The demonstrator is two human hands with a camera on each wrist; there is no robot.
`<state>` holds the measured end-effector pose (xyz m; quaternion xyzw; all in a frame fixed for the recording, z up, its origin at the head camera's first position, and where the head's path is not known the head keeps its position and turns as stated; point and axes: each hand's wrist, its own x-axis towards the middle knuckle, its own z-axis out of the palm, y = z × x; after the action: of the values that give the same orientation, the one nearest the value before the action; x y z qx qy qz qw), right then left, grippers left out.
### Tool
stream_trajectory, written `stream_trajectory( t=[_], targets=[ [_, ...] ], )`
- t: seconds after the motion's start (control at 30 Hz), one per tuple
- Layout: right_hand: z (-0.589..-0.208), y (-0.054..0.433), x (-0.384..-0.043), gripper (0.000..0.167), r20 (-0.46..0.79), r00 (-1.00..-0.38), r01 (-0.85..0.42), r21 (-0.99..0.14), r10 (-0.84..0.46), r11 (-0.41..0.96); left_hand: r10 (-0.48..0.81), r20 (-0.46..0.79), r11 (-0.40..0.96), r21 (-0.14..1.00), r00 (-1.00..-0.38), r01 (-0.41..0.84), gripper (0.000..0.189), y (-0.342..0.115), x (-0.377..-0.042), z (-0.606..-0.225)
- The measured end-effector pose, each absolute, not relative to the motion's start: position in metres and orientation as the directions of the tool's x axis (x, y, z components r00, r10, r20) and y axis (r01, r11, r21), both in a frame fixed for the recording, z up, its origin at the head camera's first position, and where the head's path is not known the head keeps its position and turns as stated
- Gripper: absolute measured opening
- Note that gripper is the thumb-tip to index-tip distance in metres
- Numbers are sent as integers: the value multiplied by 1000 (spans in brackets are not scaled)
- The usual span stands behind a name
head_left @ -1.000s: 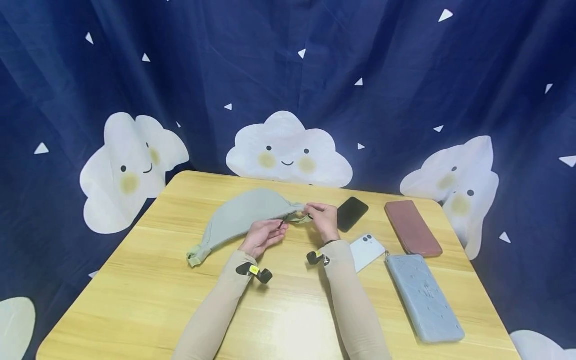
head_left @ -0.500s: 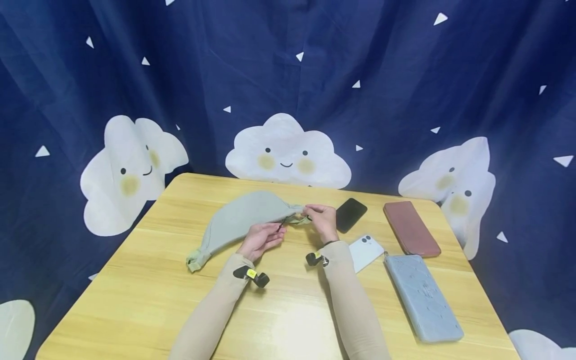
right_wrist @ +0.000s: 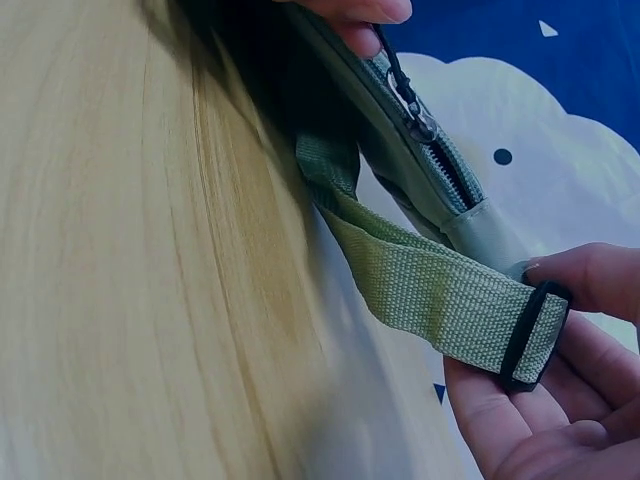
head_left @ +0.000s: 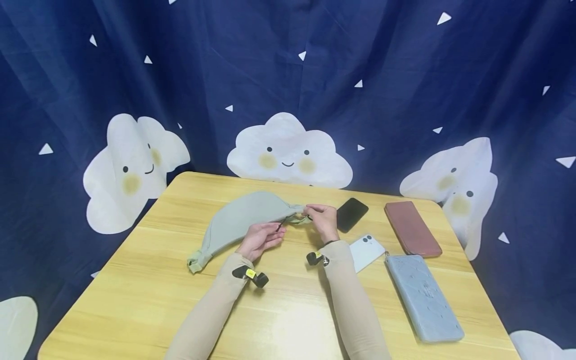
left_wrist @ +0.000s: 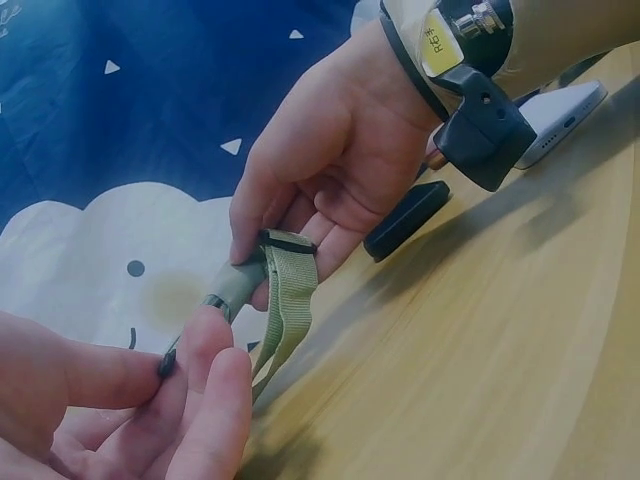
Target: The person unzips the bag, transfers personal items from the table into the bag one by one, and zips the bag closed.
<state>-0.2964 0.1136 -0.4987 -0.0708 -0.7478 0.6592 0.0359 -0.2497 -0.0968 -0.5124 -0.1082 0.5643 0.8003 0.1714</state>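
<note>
A pale grey-green waist bag lies curved on the table, its right end raised. My left hand pinches the black zipper pull between thumb and fingers. Near the bag's end, a short stretch of zipper has its teeth parted behind the metal slider. My right hand grips that end of the bag, thumb on top. A folded green webbing strap with a black strap adjuster hangs over the right fingers.
On the wooden table, a black phone lies just beyond my right hand. A white phone is partly covered by the right sleeve. Further right lie a reddish-brown wallet and a light blue zip wallet.
My left hand has shifted slightly left and toward me with the zipper pull. The right hand keeps its grip on the bag's end.
</note>
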Motion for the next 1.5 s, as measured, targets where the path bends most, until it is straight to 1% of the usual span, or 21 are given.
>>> stream_trajectory(
  t=[0.33, 0.93, 1.5],
  targets=[
    [-499, 114, -297, 23, -53, -986, 72, -991, 159, 117, 138, -358, -294, 876, -923, -383, 35, -100, -243, -511],
    [-499, 114, -295, 23, -64, -985, 82, -990, 159, 111, 173, -329, -281, 887, -928, -367, 40, -105, -239, -513],
    [-496, 116, -294, 24, -63, -986, 82, -989, 156, 119, 147, -311, -253, 906, -939, -340, 37, -109, -234, -509]
  ],
)
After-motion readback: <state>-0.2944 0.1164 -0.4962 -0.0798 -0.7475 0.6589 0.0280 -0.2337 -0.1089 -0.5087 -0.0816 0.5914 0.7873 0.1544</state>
